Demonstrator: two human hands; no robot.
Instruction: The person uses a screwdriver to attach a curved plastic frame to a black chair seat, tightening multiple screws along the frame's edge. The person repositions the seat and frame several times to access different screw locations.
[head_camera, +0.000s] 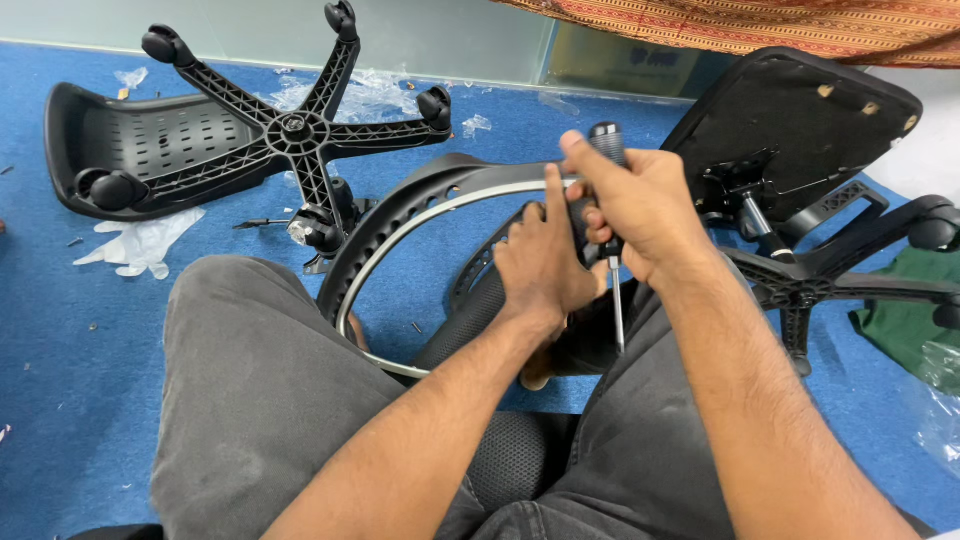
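Note:
My right hand (640, 205) grips the black handle of a screwdriver (612, 290), whose metal shaft points straight down between my knees. My left hand (540, 260) is closed around the lower part of the same handle and rests against a curved black chair frame (400, 215) with a silver inner rim. That frame stands on edge in front of my lap. What the screwdriver tip touches is hidden behind my leg.
A black five-star chair base (300, 130) with castors lies on a black perforated chair shell (150, 140) at the far left. Another upturned seat with base (800, 130) is at the right. Plastic wrap (145, 245), a green bag (915, 310) and small debris lie on the blue carpet (70, 350).

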